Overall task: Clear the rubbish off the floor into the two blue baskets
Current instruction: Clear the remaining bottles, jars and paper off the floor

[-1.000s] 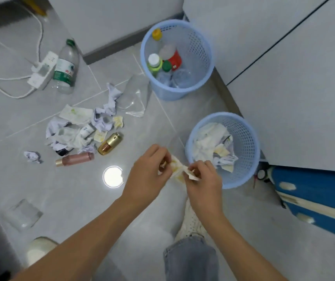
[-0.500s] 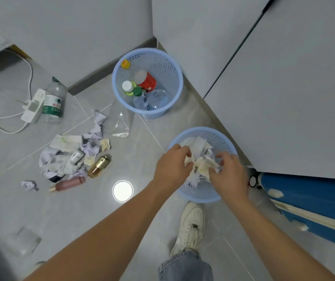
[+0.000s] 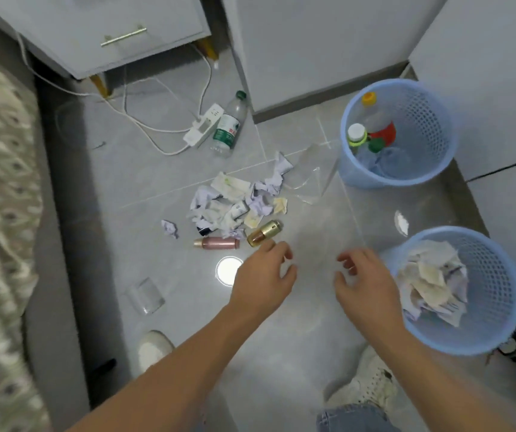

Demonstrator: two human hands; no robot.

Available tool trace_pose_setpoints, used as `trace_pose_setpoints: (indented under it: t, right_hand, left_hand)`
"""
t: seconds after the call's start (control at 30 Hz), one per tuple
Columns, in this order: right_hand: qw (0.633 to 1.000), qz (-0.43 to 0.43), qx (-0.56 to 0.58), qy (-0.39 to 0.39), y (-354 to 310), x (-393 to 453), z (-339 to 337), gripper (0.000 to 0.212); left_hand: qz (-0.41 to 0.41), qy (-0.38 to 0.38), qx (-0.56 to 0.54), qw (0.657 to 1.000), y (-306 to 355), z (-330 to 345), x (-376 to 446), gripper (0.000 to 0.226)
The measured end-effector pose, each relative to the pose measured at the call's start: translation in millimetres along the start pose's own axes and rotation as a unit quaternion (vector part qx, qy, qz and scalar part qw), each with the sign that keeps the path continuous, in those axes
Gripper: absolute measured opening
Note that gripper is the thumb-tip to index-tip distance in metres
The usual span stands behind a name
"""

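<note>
Head view: I have both hands empty, task roughly half done

My left hand (image 3: 262,275) and right hand (image 3: 365,282) hang apart, fingers loose, low centre; crumpled paper (image 3: 234,204), a gold bottle (image 3: 264,233), a pink tube (image 3: 217,243) and a clear bottle (image 3: 230,126) remain mid-frame, while the mesh upper basket (image 3: 431,120) holds bottles and the lower basket (image 3: 493,291) holds paper

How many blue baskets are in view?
2. The far basket by the cabinets holds bottles; the near basket, right of the right hand, holds crumpled paper. None looks hidden.
</note>
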State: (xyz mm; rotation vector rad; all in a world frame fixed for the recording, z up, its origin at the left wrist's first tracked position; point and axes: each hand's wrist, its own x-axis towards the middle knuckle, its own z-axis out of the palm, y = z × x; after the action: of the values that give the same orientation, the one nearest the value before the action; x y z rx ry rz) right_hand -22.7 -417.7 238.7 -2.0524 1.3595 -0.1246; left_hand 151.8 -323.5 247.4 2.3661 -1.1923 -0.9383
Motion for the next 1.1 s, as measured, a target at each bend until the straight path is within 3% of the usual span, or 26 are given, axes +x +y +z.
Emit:
trace_pose_setpoints:
  t: [0.23, 0.4, 0.53, 0.7, 0.87, 1.1]
  right_hand:
    - [0.983, -0.083, -0.087, -0.136, -70.7, 31.3, 137.7, 0.031]
    - [0.963, -0.113, -0.182, -0.166, -47.3, 84.4, 216.0, 0.044]
    - [0.926, -0.187, -0.276, -0.179, -14.2, 121.4, 257.2, 0.052]
    - [0.905, -0.251, -0.303, -0.166, 7.8, 141.7, 283.8, 0.056]
    - [0.901, -0.255, -0.31, -0.163, 19.1, 139.8, 288.4, 0.049]
    - [0.938, -0.177, -0.235, -0.185, 5.1, 96.0, 240.0, 0.039]
  left_hand:
    - [-0.114, 0.022, 0.025, 0.993, -163.3, -38.3, -20.6, 0.018]
    - [-0.145, 0.013, 0.036, 0.989, -253.5, 1.1, 8.5, 0.036]
    - [-0.104, 0.031, 0.086, 0.99, -301.0, 43.7, 49.1, 0.048]
    - [-0.024, 0.062, 0.141, 0.988, -330.1, 74.2, 90.8, 0.04]
    - [-0.042, 0.059, 0.197, 0.978, -337.0, 87.0, 95.7, 0.03]
    - [-0.074, 0.018, 0.091, 0.993, -289.0, 58.1, 54.1, 0.037]
